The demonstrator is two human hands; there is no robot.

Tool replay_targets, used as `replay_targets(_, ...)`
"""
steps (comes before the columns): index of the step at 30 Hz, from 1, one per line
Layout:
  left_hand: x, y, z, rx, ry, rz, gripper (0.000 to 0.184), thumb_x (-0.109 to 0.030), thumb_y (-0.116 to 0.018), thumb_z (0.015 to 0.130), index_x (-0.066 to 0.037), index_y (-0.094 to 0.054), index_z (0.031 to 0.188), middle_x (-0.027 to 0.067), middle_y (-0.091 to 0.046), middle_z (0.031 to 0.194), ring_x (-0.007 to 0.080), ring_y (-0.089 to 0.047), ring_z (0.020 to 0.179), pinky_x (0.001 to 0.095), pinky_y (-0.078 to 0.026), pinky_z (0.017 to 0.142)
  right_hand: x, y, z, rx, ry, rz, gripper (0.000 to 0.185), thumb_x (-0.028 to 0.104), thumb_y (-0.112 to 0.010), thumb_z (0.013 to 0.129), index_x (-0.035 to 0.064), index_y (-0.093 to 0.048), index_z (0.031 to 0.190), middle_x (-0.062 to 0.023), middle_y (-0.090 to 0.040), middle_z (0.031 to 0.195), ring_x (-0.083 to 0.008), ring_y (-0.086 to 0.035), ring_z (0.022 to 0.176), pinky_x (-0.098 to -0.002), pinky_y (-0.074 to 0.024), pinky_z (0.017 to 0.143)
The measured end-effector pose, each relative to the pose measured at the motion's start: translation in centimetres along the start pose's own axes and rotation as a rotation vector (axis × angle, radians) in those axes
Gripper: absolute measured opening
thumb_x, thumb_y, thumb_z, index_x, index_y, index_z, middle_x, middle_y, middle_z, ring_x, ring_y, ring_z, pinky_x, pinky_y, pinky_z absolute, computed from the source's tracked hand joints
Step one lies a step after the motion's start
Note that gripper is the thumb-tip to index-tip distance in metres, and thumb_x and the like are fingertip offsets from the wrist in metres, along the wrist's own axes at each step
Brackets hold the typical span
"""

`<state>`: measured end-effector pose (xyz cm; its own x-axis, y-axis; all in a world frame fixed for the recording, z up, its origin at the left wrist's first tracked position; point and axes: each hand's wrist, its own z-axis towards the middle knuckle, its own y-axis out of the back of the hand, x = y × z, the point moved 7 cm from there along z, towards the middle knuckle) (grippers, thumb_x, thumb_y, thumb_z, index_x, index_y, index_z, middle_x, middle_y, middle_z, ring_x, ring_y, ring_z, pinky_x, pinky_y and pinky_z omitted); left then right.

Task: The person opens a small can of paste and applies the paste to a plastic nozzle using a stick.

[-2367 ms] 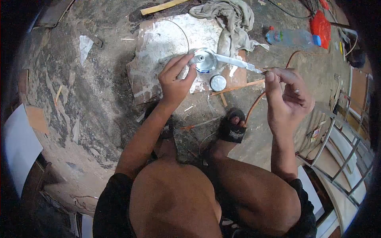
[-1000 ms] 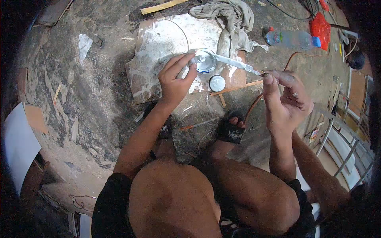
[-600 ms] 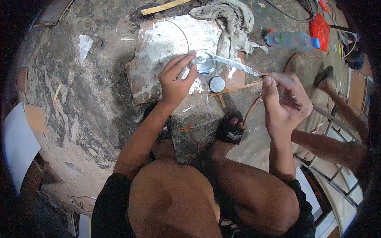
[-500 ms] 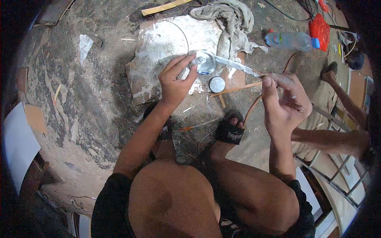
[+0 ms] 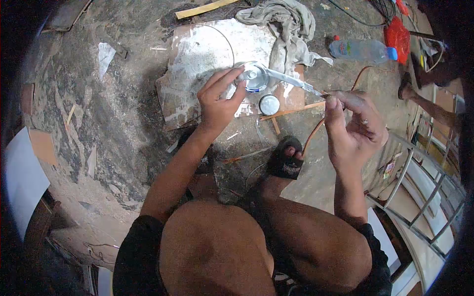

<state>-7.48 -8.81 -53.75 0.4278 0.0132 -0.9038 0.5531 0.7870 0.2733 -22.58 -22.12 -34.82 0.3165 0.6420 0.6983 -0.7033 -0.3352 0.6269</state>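
My left hand (image 5: 219, 98) is closed in a pinch at the left side of a small shiny round tin (image 5: 257, 78). A pale, glossy blob shows inside the tin; its exact form is hard to make out. In my right hand (image 5: 356, 123), thumb and fingers pinch the end of a thin flat stirring stick (image 5: 291, 81) smeared with whitish paint. The stick's far end meets the tin's right rim. A round whitish lid or small pot (image 5: 269, 104) sits just below the tin, on the edge of a paint-stained board (image 5: 185, 84).
A crumpled grey rag (image 5: 291, 24) lies at the board's upper right. Beyond it are a plastic bottle (image 5: 363, 51) and a red bag (image 5: 398, 39). Wood strips and an orange hose (image 5: 314, 130) cross the floor. Another person's leg (image 5: 434, 111) and a metal frame (image 5: 419, 212) are at right.
The other person at the far right has shifted, with a limb near the metal frame moving up and away. My hands, the tin and the stick are almost unchanged.
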Motion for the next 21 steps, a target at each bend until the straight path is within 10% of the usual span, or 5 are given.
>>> replay_targets(21,-0.03,-0.06,0.11,0.007,0.026,0.016,0.032,0.002,-0.075,0.078,-0.004,-0.073,0.109,0.0117,-0.073,0.105,0.0254,-0.071,0.095,0.0337,-0.055,0.084,0.26,0.05,0.08,-0.012,0.058,-0.026,0.010,-0.002,-0.075,0.077,-0.0011,-0.074,0.087,-0.0087,-0.068,0.073,-0.0146,-0.063,0.063,-0.0252,-0.0486,0.061)
